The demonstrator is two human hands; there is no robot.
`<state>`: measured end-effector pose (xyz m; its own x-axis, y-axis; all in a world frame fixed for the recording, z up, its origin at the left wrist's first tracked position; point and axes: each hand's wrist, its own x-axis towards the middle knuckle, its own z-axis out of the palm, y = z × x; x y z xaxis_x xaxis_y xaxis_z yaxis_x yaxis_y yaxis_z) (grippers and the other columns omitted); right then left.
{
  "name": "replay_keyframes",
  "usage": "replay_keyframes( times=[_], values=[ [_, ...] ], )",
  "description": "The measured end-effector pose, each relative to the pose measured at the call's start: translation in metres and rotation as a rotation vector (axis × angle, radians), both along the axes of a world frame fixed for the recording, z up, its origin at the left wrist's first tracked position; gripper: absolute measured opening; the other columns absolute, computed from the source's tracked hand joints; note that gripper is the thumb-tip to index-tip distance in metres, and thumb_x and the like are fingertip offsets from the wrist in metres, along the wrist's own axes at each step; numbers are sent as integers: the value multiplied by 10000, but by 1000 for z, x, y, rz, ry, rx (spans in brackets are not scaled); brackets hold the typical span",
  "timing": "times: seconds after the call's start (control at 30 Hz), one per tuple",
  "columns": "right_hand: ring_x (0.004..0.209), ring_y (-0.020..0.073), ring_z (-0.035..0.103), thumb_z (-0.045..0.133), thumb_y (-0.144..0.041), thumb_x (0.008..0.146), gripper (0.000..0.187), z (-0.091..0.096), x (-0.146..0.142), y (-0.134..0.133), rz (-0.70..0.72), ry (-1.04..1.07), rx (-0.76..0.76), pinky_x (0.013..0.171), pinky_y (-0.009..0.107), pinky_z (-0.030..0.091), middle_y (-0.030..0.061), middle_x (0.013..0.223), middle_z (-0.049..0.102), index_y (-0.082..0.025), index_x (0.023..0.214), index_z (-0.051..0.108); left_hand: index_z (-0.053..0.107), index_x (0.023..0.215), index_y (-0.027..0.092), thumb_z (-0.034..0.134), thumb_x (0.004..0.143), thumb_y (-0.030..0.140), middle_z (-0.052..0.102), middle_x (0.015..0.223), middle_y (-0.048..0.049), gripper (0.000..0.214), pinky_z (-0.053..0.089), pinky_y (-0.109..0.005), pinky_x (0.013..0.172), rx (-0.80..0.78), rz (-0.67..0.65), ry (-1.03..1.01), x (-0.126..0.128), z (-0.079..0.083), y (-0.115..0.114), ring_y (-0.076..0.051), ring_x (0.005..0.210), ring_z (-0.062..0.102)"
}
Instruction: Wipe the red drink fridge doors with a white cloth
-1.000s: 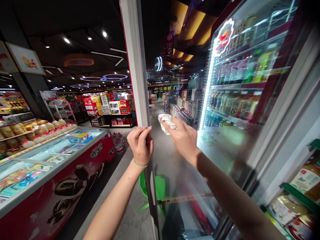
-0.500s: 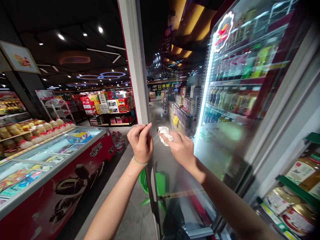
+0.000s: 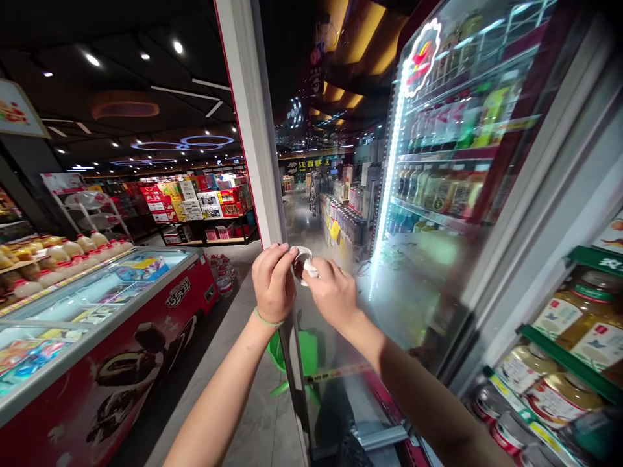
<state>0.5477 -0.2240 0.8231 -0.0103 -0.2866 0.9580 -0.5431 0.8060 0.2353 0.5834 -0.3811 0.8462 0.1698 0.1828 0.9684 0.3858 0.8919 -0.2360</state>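
Observation:
My right hand (image 3: 333, 292) is closed round part of a crumpled white cloth (image 3: 310, 267) in front of a glass door pane (image 3: 335, 350). The cloth curves in a loop towards my left hand (image 3: 275, 282), whose bent fingers meet its left edge. My left thumb is hidden, and a thin pale green band (image 3: 267, 320) circles that wrist. Both hands are close together beside the door's pale upright frame (image 3: 250, 117).
Left stands a red chest freezer (image 3: 141, 357) with packets inside. Behind it are stacked boxes (image 3: 195, 198). A green chair (image 3: 306, 357) shows partly through the glass. Jars (image 3: 559, 395) fill shelves at right. Lit shelves of bottles (image 3: 448, 123) appear in the glass.
My right hand has moved left with the cloth, closing the gap between the hands. My left fingers now touch the cloth. The view has turned slightly right.

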Motion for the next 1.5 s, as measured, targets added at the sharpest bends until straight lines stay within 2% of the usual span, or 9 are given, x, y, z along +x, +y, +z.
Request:
replay_keyframes(
  times=[0.2,0.37,0.6,0.7,0.87,1.03,1.17,1.3,1.5],
  values=[
    [757,148,533,600,-110,966,352,-5,-5,9,-31,-26,-112,678,283,349,23,911,665,-310,1214,748,610,1353,247,521,975,71,699,1196,-93,426,539,-429,1071,0,-6,-9,-2,-1,-1,-221,1263,628],
    [779,147,550,659,-168,951,193,-7,-3,6,43,16,-13,691,278,361,16,917,691,-300,967,798,634,1331,247,557,956,63,701,1132,-79,424,537,-418,1069,8,-25,-7,0,0,0,-218,1250,623],
    [757,131,547,580,-102,956,438,-9,-11,21,-64,-43,-132,673,257,374,23,943,654,-349,1286,728,638,1341,265,500,975,71,690,1156,-85,437,504,-442,1111,31,-14,-86,10,2,7,-229,1294,587],
    [786,140,571,597,-129,953,428,-13,-12,23,-55,-47,-38,692,251,400,20,925,667,-373,1279,730,623,1368,262,490,974,66,662,1222,-104,459,474,-469,1144,49,15,-154,17,3,12,-245,1347,542],
    [729,123,557,529,-63,931,485,-17,-19,36,-114,-98,-180,659,240,400,28,955,665,-337,1271,740,537,1474,252,464,977,56,617,1365,-141,538,397,-531,1209,30,47,-240,25,-5,25,-280,1482,420],
    [754,127,590,550,-94,941,442,-21,-24,48,-101,-83,-111,682,241,408,27,951,677,-361,1219,765,473,1532,244,419,994,44,599,1456,-154,577,265,-588,1275,3,59,-312,23,-20,44,-280,1570,296],
    [723,124,590,535,-107,943,450,-24,-28,58,-202,-236,-243,636,241,400,43,1018,685,-343,1262,748,373,1591,222,367,986,35,523,1540,-186,633,314,-618,1245,-51,11,-420,20,-25,54,-307,1585,249],
    [776,129,605,556,-110,959,377,-28,-32,64,-130,-148,-135,697,229,412,36,970,685,-307,1196,773,352,1599,203,478,990,124,494,1565,-193,627,315,-624,1243,-68,25,-449,15,-29,60,-329,1583,247],
    [706,111,588,501,-145,1004,346,-34,-40,71,-207,-38,-364,670,228,415,24,970,682,-293,1133,786,382,1584,157,581,971,186,476,1584,-189,645,120,-560,1311,-88,162,-449,10,-38,71,-297,1605,173]
  ],
)
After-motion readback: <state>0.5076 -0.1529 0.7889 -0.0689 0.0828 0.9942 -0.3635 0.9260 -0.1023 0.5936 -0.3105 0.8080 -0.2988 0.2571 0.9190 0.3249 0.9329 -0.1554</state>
